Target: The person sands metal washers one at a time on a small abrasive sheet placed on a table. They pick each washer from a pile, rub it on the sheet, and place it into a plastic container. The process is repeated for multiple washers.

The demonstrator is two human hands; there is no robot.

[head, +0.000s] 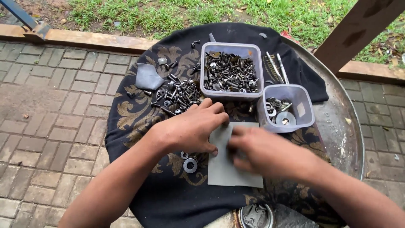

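- From the head camera: both hands are down on a grey sheet (234,166), probably sandpaper, lying flat on the black patterned cloth (139,114) that covers the round metal bench (344,126).
- The left hand (192,128) is spread palm down on the sheet's left edge, fingers flat, pinning it rather than closed around anything; that looks like it keeps the sheet from sliding.
- The right hand (263,152) is blurred over the sheet's middle; its fingers look curled, but I can't tell whether that grip has pinched something small or is simply pressing.
- Just left of the sheet, two washers (190,164) lie loose on the cloth, right under the left hand.
- Behind the hands, a heap of dark bolts and screws (177,95) is spread out on the cloth, within easy reach.
- A large clear tub (231,71) is packed with hardware; a smaller tub (286,107) beside it holds only a few pieces, apparently kept separate.
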